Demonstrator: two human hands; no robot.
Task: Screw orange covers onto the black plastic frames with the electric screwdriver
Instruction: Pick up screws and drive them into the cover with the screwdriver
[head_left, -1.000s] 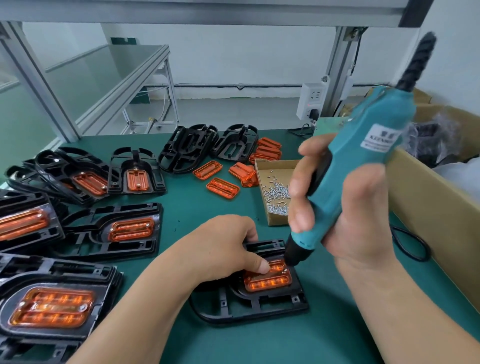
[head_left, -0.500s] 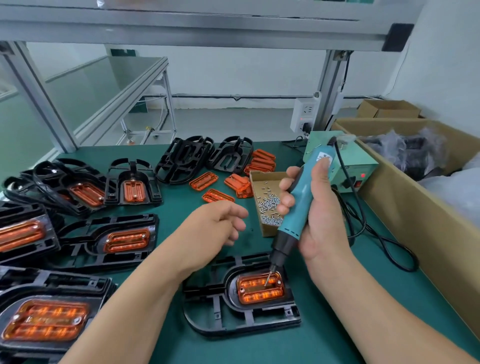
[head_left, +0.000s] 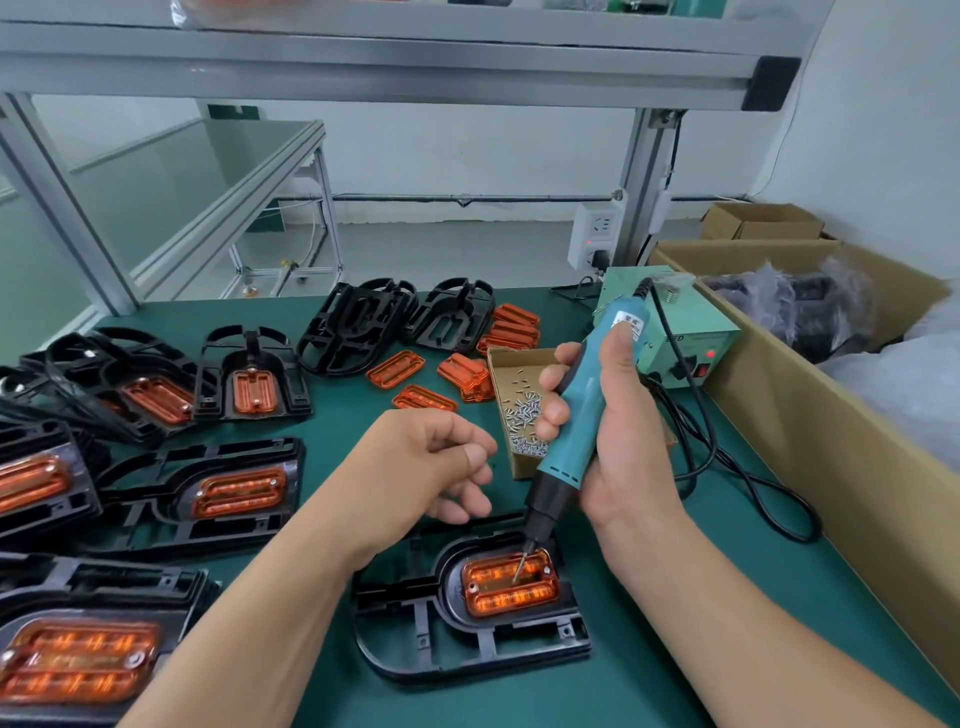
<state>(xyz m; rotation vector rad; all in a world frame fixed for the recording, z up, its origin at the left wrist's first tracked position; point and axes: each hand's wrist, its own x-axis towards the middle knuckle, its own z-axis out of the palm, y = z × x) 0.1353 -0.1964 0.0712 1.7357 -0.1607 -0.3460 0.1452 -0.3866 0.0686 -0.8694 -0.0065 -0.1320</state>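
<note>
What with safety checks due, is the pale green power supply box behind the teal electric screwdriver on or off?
Apparently on: the pale green power supply box shows a red lamp glowing on its front.

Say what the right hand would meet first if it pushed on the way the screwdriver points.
The orange cover seated in the near black frame: the right hand aims the screwdriver down at its upper middle. Whether the tip already touches is unclear.
</note>
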